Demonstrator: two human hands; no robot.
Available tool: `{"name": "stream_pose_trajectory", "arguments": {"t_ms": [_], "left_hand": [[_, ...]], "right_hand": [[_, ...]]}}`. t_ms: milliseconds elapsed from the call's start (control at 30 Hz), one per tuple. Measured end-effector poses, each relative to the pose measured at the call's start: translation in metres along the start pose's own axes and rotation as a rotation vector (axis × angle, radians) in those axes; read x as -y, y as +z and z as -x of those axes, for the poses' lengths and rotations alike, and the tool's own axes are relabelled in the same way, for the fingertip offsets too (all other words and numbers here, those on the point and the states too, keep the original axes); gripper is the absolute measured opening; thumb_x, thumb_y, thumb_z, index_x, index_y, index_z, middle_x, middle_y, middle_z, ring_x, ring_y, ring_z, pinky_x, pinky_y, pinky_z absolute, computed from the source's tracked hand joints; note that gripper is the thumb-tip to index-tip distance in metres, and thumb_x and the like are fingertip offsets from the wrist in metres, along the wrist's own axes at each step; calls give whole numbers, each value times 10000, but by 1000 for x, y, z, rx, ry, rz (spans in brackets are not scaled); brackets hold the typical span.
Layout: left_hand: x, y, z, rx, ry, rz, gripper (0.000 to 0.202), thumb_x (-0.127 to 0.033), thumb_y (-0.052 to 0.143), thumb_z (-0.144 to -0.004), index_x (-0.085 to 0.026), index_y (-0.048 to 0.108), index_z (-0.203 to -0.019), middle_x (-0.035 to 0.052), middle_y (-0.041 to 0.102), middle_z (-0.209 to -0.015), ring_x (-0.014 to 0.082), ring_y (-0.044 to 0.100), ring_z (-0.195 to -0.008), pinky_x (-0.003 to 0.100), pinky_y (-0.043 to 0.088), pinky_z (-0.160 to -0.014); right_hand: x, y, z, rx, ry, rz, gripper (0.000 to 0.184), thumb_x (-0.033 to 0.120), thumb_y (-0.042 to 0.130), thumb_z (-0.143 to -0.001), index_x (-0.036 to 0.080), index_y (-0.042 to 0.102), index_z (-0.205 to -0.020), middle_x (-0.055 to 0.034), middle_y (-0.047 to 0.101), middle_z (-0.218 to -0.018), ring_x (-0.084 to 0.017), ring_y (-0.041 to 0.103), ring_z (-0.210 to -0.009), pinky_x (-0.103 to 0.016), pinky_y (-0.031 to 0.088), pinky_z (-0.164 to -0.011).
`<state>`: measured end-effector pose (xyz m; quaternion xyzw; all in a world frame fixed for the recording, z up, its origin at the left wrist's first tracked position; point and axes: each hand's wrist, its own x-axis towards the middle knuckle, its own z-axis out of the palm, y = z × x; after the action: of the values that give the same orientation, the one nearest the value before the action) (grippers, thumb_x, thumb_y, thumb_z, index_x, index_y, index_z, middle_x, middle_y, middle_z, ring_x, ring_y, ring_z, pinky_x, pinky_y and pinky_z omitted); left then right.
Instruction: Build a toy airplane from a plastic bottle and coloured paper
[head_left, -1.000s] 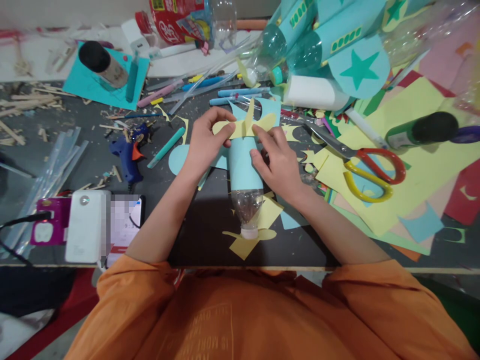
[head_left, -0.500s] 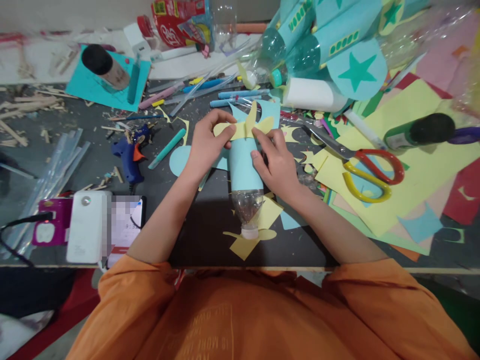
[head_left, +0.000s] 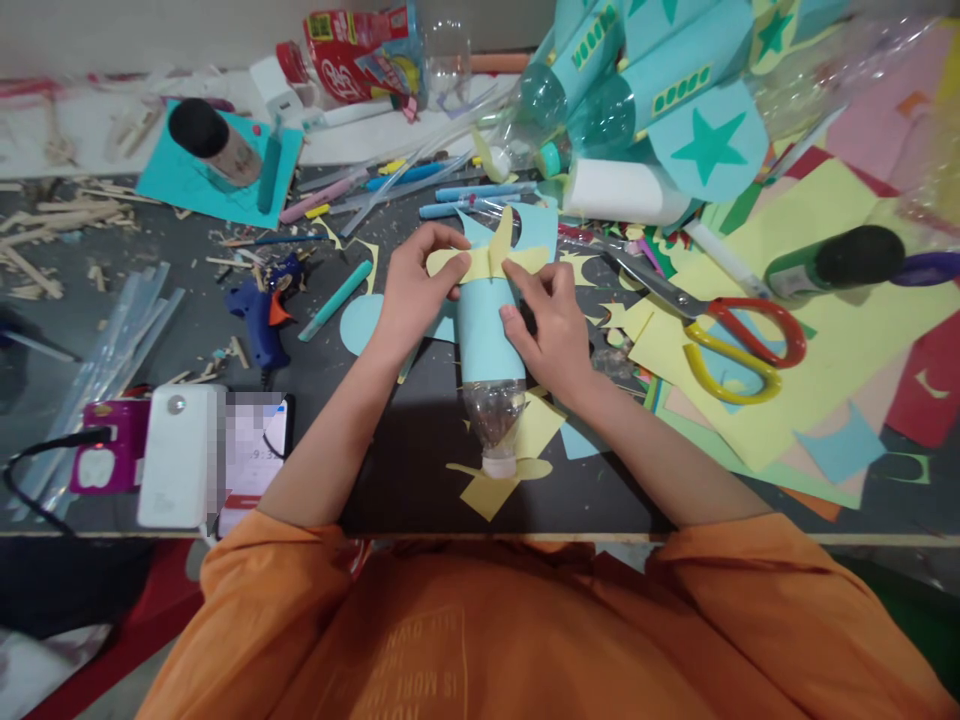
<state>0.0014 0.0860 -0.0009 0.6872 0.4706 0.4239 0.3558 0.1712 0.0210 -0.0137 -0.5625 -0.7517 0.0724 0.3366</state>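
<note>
A plastic bottle wrapped in light blue paper lies on the dark table, its cap end toward me. A yellow paper fin piece sits across the bottle's far end. My left hand pinches the left side of the yellow piece against the bottle. My right hand rests on the bottle's right side, its fingertips pressing the yellow piece's right half. Blue fin shapes stick out behind the yellow piece.
Red and yellow scissors lie on yellow paper at the right. A blue glue gun and a teal marker lie left. A power bank and phone sit near the front edge. Finished bottle rockets stand behind.
Both hands hold almost the same pose. The view has shifted slightly, and the fingers have pressed a little closer onto the yellow piece.
</note>
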Motion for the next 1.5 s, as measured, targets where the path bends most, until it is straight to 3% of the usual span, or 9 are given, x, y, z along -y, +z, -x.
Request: {"name": "stream_pose_trajectory", "arguments": {"t_ms": [133,300,400,500,633,767,900,1000,1500], "left_hand": [[0,0,0,2,8,9,70,-223,557,-812,-191,576,-871,22,633,-935,91,578,-691,177,462,-480],[1,0,0,6,22,0,62,-221,552,-817,-192,565,-870,29,630,-918,119,606,-789,161,455,-469],[2,0,0,2,19,-8,67,-227,554,-815,-198,565,-874,23,634,-920,117,608,-791,162,454,-473],[4,1,1,-5,17,-23,72,-236,547,-822,-204,564,-884,18,638,-918,122,611,-794,190,479,-520],[4,2,4,-79,56,-125,122,-323,560,-848,-220,558,-914,25,630,-951,153,618,-865,293,530,-720],[-4,0,9,-136,201,-295,144,-364,546,-871,-254,568,-961,41,624,-1029,187,603,-961,376,499,-874],[-9,0,13,-81,403,-426,140,-225,471,-907,-247,600,-859,12,685,-899,157,630,-907,338,503,-843],[-4,-1,16,-81,484,-490,188,-189,442,-909,-238,624,-919,9,705,-954,149,643,-950,322,511,-842],[-3,-6,15,69,504,-547,305,-265,337,-937,-263,639,-979,38,704,-1099,189,631,-1047,407,483,-917]], "right_hand": [[-2,0,-1,-68,9,29,546,579,269,-911,224,533,-1231,-82,412,-959,-226,518,-919,-428,527,-769],[-1,-1,-2,-104,-6,33,469,564,289,-911,272,528,-1188,-120,350,-1334,-328,368,-1270,-579,377,-997],[-1,0,-2,-92,-4,26,463,574,293,-905,276,508,-1187,-106,304,-1420,-339,285,-1346,-608,296,-1056],[-3,2,-1,-72,-8,21,466,572,282,-909,269,484,-1200,-104,329,-1417,-325,304,-1340,-597,316,-1048],[-4,3,0,-64,-14,4,454,539,276,-922,238,479,-1194,-117,439,-1324,-296,398,-1265,-552,355,-1024],[-4,1,-2,-1,-27,-41,473,526,253,-931,209,471,-1206,-116,544,-1203,-269,490,-1154,-516,374,-1001],[-5,-1,-4,22,-40,-61,534,544,237,-926,180,462,-1244,-137,547,-1201,-277,491,-1137,-499,381,-983],[-6,-1,-5,44,-49,-49,549,545,212,-927,204,453,-1285,-131,540,-1202,-280,483,-1140,-504,373,-984],[-5,-2,-7,69,-61,19,590,567,135,-927,269,464,-1316,-107,542,-1189,-271,509,-1116,-510,389,-975]]}}
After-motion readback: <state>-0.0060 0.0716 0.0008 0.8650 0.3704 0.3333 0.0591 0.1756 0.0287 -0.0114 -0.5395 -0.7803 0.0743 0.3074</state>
